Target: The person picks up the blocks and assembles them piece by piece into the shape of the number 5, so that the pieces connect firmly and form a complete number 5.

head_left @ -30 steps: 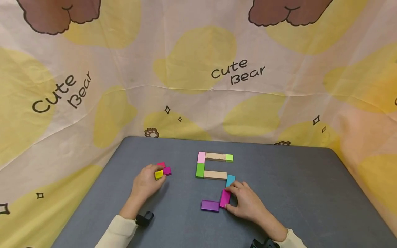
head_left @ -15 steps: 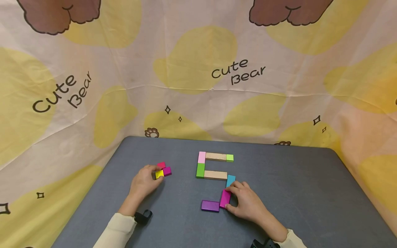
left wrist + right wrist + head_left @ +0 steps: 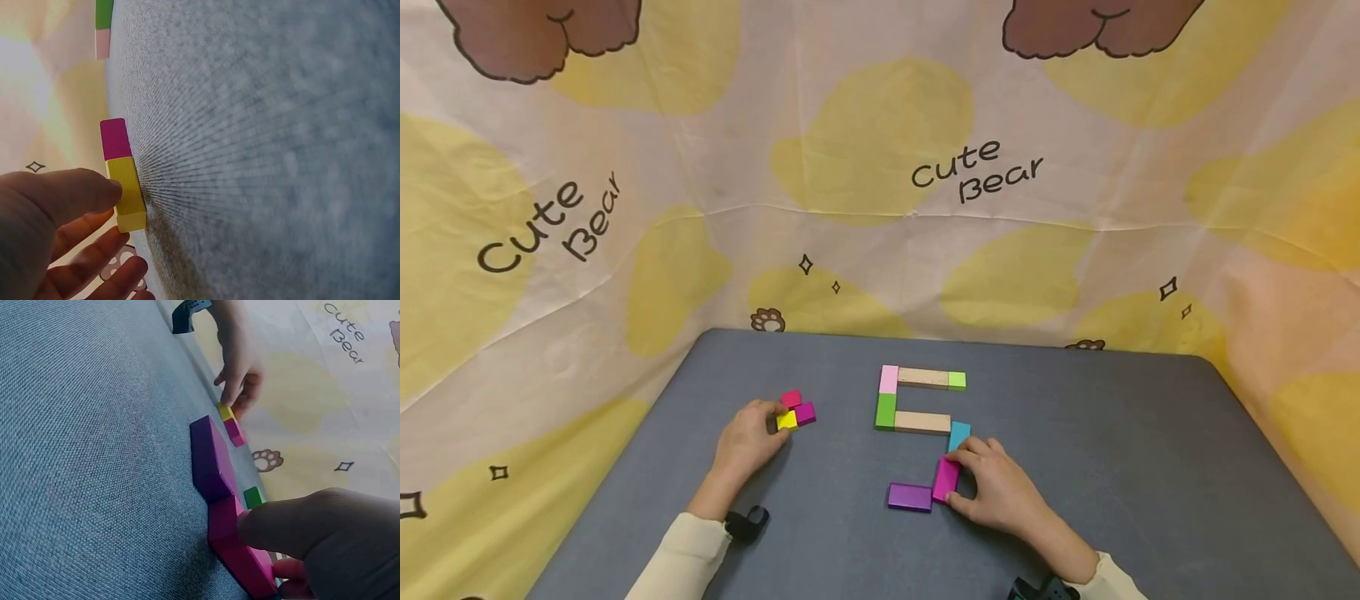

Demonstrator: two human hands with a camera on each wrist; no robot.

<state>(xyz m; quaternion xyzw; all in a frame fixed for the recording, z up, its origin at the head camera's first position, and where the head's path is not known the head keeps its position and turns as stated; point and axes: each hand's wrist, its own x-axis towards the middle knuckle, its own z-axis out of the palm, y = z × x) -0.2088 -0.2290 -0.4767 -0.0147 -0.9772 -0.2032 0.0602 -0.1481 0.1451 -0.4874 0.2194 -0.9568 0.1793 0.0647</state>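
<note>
On the grey table (image 3: 1112,433) coloured blocks lie in a bent line: pink (image 3: 888,379), wood (image 3: 922,377), light green (image 3: 957,381), green (image 3: 885,410), wood (image 3: 922,422), cyan (image 3: 958,435), a long magenta block (image 3: 945,479) and a purple block (image 3: 910,497). My right hand (image 3: 996,492) grips the long magenta block (image 3: 240,550), thumb at its near end, fingers at its far end, beside the purple block (image 3: 209,456). My left hand (image 3: 748,437) pinches a small yellow block (image 3: 787,420), with the thumb (image 3: 75,194) against the yellow block (image 3: 127,194). A small magenta cube (image 3: 806,412) and a red cube (image 3: 791,398) touch it.
A printed cloth backdrop (image 3: 880,208) rises behind and beside the table. Bare grey surface stretches to the right of the blocks and along the near edge. Black wrist straps (image 3: 747,523) sit on both cream sleeves.
My left hand has drawn back slightly, so the red cube shows more. The right hand and the long magenta block have hardly moved.
</note>
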